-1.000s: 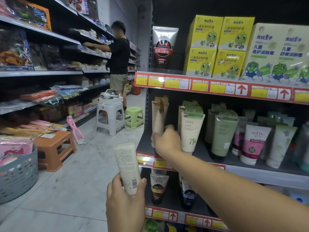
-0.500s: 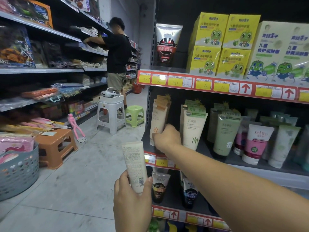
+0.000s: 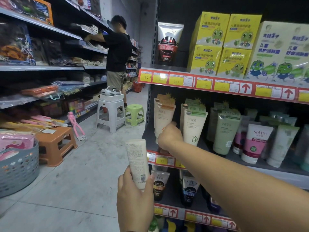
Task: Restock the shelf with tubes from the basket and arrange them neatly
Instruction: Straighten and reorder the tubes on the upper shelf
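My left hand [image 3: 134,196] grips a cream tube [image 3: 138,162] by its lower end, back label facing me, in front of the shelf's left end. My right hand [image 3: 169,137] reaches onto the middle shelf [image 3: 270,171] and holds the base of a cream-and-orange tube [image 3: 163,114] that stands upright at the shelf's left end. Right beside it stands a white tube with green print [image 3: 194,126], then a pale green tube [image 3: 224,131] and pink-and-white tubes [image 3: 254,143]. The grey basket [image 3: 18,168] sits on the floor at far left.
A person in a black shirt [image 3: 117,52] works at the shelving down the aisle. A white stool [image 3: 111,113], a green stool [image 3: 134,114] and an orange stool [image 3: 56,144] stand on the floor. Yellow boxes [image 3: 222,44] fill the upper shelf; dark tubes [image 3: 159,185] stand on the lower one.
The cream-and-orange tube under my right hand has gone from leaning to upright. My left hand with its tube has drifted right, closer to the shelf.
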`<state>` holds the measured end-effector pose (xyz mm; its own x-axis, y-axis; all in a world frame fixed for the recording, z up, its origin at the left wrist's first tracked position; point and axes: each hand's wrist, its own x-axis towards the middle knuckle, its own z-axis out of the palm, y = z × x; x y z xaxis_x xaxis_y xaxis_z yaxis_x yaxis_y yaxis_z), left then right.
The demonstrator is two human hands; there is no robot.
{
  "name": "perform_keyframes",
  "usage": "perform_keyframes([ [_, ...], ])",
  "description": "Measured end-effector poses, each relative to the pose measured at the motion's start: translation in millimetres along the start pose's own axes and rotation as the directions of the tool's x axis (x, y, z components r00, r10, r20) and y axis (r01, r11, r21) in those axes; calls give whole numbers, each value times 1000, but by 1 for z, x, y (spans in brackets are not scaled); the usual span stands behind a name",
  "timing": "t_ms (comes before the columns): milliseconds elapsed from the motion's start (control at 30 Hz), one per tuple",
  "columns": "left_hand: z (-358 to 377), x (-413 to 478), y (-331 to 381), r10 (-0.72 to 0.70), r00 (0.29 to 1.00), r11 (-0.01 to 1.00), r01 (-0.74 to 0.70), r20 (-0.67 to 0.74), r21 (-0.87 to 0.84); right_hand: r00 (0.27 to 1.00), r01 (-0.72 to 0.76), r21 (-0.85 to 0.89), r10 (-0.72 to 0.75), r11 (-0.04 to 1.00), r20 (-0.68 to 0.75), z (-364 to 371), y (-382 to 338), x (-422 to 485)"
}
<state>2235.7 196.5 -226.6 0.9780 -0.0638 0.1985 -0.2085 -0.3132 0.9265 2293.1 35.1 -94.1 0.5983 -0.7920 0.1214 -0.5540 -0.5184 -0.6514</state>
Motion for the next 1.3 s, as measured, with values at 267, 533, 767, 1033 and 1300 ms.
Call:
perform_keyframes([
  [267,-5,-2,4,-31,999,990,33,14,-134,990,142,107,-140,984,-33,-10,4,-51],
  [533,-11,-9,14,124,984,952,-82,128,-296,758,604,175,-628,777,176,-51,28,-91],
  [767,-14,-14,29,194,953,900,-79,233,-429,646,706,132,-709,696,283,-92,26,-76],
  [1033,-17,-7,30,59,991,893,2,122,-451,771,564,285,-618,775,155,-107,23,-68],
  [1300,-13,-5,27,-3,993,922,48,117,-383,812,583,207,-548,786,-201,-96,-1,-53],
])
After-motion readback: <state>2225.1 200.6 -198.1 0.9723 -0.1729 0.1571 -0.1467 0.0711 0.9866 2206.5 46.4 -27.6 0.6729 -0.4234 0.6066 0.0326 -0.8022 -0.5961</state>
